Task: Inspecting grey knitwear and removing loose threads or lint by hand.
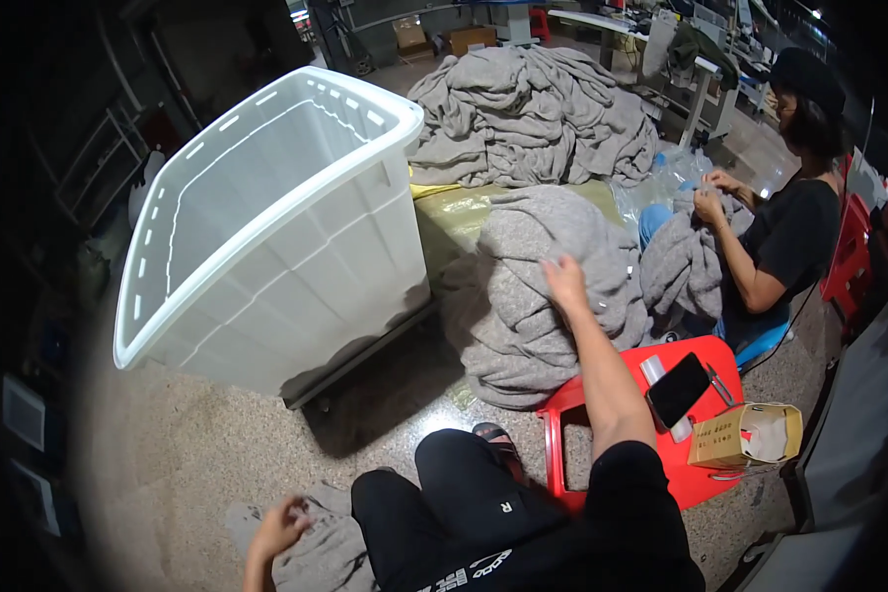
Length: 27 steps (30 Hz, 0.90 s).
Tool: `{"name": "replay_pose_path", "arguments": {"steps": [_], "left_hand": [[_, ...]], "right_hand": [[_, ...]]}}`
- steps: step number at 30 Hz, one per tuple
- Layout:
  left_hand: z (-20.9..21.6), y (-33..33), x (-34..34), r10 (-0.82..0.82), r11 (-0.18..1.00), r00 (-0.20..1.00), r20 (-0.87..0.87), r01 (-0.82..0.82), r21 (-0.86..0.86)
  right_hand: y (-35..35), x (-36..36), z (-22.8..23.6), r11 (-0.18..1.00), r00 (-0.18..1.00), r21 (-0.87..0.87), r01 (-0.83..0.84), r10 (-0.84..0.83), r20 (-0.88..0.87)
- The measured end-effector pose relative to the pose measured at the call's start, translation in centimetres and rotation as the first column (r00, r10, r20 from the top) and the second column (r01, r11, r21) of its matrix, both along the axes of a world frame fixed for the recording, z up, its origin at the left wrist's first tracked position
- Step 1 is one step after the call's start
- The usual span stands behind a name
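My right hand (565,283) reaches out over a heap of grey knit fabric (533,326) in front of me. Its fingers are stretched and rest on or just above the cloth; they look slightly smeared by motion. Low on the left, my left hand (279,525) hangs beside my knee with its fingers loosely curled and apart, and I see nothing held in it. Just beyond and under that hand lies another grey cloth (326,543), partly hidden by my leg.
A large white plastic bin (365,247) on a dark base stands at the left. Behind lies a bigger grey fabric pile (543,113). A red stool (617,449) at my right bears a phone (678,390), tweezers-like snips (720,385) and a yellow box (725,439). A co-worker (799,227) handles grey cloth.
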<state>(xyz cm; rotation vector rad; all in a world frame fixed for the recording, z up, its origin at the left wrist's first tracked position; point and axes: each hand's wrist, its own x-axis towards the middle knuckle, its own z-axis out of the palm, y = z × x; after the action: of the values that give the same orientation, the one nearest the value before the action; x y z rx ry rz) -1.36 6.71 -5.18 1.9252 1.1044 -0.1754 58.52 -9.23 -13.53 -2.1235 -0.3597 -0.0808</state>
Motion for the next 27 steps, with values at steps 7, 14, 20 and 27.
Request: {"name": "replay_pose_path", "arguments": {"steps": [7,14,20,27], "left_hand": [[7.0,-4.7,22.2,-0.468,0.794,0.644,0.605,0.005,0.608],[17.2,-6.8,19.9,-0.103,0.922,0.301,0.948,-0.329,0.205],[26.6,-6.7,11.4,0.015,0.978,-0.05,0.999,-0.206,-0.025],[29.5,-16.6,0.9,0.064,0.966,0.325,0.943,-0.258,0.024]], "right_hand": [[-0.6,-19.6,20.3,0.394,0.401,0.097,-0.914,0.914,0.068],[-6.4,-24.5,27.3,0.599,0.476,-0.145,-0.788,0.741,0.474],[-8.9,-24.1,26.6,0.559,0.56,0.118,-0.821,0.744,0.364],[-11.7,-22.1,26.0,0.299,0.385,0.613,-0.731,0.923,0.009]]}}
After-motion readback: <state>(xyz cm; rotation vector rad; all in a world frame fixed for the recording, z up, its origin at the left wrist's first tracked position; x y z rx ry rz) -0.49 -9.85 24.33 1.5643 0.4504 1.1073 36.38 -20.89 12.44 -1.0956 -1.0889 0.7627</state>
